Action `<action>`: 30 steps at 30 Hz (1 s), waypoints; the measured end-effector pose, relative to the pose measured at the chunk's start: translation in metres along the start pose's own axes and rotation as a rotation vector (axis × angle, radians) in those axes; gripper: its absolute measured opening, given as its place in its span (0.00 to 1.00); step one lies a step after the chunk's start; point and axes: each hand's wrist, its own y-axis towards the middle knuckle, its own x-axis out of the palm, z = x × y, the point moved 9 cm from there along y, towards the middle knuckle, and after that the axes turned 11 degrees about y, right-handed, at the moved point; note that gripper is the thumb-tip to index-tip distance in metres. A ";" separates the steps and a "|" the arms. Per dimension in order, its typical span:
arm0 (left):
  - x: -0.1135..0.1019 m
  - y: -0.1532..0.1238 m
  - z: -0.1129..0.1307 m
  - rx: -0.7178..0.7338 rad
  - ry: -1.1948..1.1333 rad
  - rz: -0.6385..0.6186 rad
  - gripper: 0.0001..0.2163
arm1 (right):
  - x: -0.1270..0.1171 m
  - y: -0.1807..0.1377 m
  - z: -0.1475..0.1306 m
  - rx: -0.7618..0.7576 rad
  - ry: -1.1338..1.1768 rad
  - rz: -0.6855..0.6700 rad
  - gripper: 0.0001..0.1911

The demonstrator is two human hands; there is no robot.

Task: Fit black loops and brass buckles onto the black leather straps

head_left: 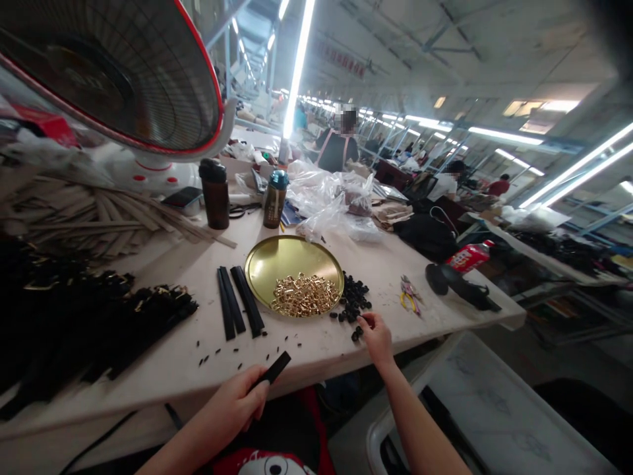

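My left hand (246, 394) is closed around a flat black strap (277, 367), whose end sticks out past the fingers at the table's front edge. Pinched together, the fingers of my right hand (376, 335) are at the near edge of a pile of small black loops (352, 297); whatever is between the fingertips is too small to make out. Beside that pile lies a round gold tray (270, 260) holding a heap of small gold metal fittings (304, 295). Several more black straps (247, 300) lie left of the tray. Tiny black bits (240, 365) are scattered in front of it.
Bundled black straps with gold fittings (99, 316) cover the table's left side, below a fan (113, 79). Two bottles (214, 194) and plastic bags (336, 204) stand behind the tray. Pliers (409, 295), a red bottle (469, 256) and a white bin (475, 396) are on the right.
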 end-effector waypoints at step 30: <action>0.032 0.089 0.042 -0.122 0.052 -0.145 0.16 | 0.003 0.050 0.068 -0.222 -0.176 -0.205 0.22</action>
